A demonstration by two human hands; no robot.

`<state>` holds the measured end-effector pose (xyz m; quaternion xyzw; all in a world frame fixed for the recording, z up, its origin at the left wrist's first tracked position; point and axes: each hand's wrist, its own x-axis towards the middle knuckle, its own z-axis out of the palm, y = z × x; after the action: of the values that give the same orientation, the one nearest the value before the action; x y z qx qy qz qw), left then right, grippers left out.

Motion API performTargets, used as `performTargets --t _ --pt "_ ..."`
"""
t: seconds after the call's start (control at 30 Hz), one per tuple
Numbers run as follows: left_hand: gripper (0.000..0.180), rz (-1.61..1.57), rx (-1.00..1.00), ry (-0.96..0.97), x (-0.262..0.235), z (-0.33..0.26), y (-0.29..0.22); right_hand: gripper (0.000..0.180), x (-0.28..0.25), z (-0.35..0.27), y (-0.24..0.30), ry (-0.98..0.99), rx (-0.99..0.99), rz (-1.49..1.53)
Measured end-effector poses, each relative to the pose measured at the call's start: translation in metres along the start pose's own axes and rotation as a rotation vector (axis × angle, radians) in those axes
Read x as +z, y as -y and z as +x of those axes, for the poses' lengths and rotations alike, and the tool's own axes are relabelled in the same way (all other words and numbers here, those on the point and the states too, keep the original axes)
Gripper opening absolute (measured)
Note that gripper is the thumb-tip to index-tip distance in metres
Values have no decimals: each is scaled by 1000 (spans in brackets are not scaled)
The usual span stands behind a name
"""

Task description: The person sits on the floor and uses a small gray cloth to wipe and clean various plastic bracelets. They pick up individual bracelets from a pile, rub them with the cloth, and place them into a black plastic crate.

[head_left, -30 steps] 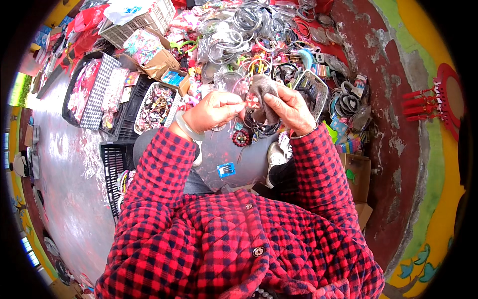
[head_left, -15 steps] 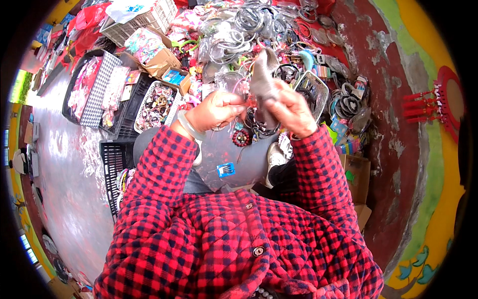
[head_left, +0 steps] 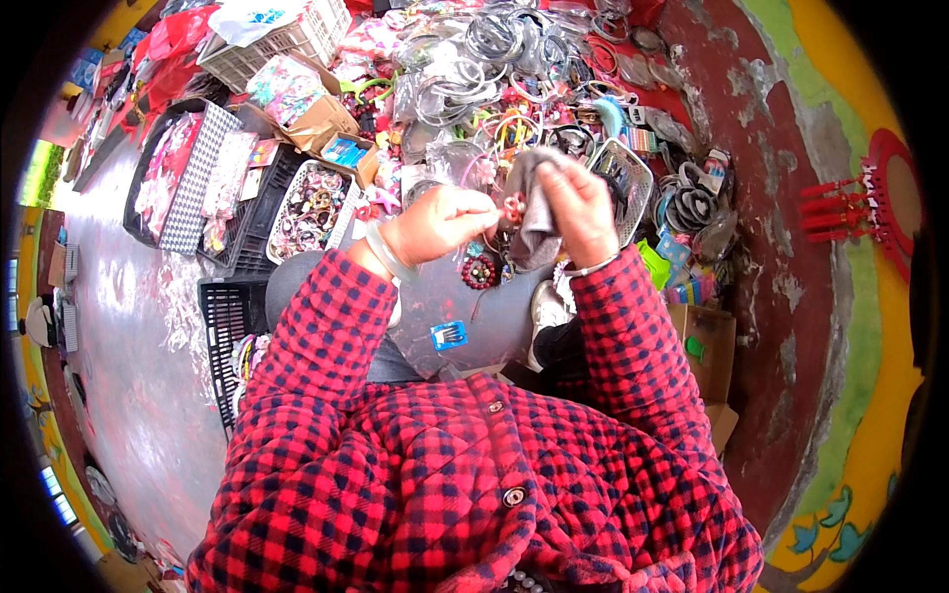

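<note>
My left hand [head_left: 435,227], with a pale bangle at the wrist, is closed in a pinch. A small red ornament [head_left: 513,209] shows right at its fingertips; the part between the fingers is hidden. Bunched grey cloth [head_left: 534,237] hangs from my right hand [head_left: 580,215], whose fingers are closed on its upper part. The cloth lies right beside the ornament; whether they touch I cannot tell. Below the hands, a dark red beaded hair tie [head_left: 478,273] and a blue card [head_left: 448,336] with small dark items lie over my lap.
A large heap of bagged headbands [head_left: 465,74] spreads ahead. At the left are a white basket of hair ties [head_left: 346,223], a black crate [head_left: 219,296] and cardboard boxes [head_left: 314,124]. A white basket [head_left: 643,203] stands right of my hand, near the peeling wall [head_left: 781,287].
The grey cloth, upright above my right hand before, now hangs bunched below it. My right hand has turned over, and my left has shifted slightly right, with the red ornament now plainer at its fingertips.
</note>
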<state>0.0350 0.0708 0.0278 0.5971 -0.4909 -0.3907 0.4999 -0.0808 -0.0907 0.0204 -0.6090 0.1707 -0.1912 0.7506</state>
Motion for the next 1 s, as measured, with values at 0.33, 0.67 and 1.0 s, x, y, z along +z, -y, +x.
performTargets --t 0.33,0.67,1.0 --pt "27 -425 -93 -94 -21 -11 -7 40 -30 4 30 87 -155 233" --pt "24 -390 -81 53 -9 -10 -3 21 -7 -5 18 253 -69 34" --pt "23 -462 -28 -10 -14 -12 -1 26 -19 3 15 151 115 325"
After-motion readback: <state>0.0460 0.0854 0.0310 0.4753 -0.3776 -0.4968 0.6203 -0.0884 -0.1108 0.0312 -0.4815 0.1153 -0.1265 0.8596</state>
